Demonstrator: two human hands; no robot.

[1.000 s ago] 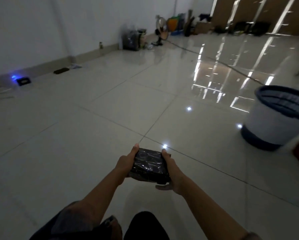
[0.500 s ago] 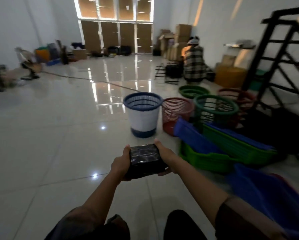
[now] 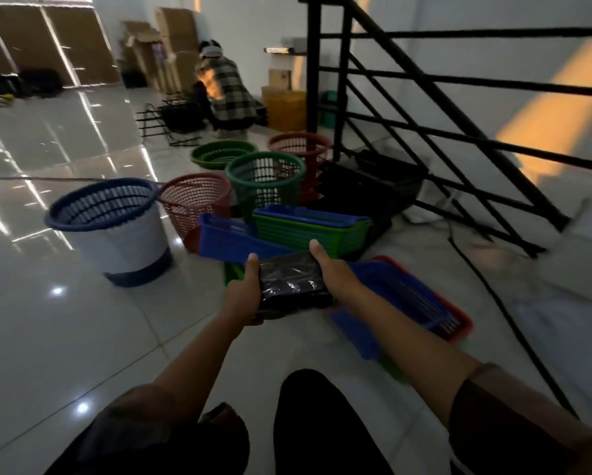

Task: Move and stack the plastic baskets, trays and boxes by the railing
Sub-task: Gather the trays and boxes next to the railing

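Black box (image 3: 293, 285), glossy and dark, is held in the head view out in front of the person, above the tiled floor (image 3: 65, 337), gripped at both short ends. Left hand (image 3: 245, 294) curls round the left end with the thumb laid along the top edge; right hand (image 3: 332, 274) curls round the right end, thumb pointing forward. Beyond the box lies a blue tray (image 3: 229, 240), tilted against a stack of green trays (image 3: 311, 229). To the right of the hands, more blue trays (image 3: 401, 299) rest nested in a red tray (image 3: 462, 318) on the floor. Farther back stand a blue-and-white basket (image 3: 116, 231), a red basket (image 3: 195, 204), a green basket (image 3: 265, 181), a low green basket (image 3: 222, 154) and a second red basket (image 3: 301, 147). Black railing (image 3: 425, 108) rises at right. A person in a plaid shirt (image 3: 226, 94) crouches near cardboard boxes (image 3: 171, 46).
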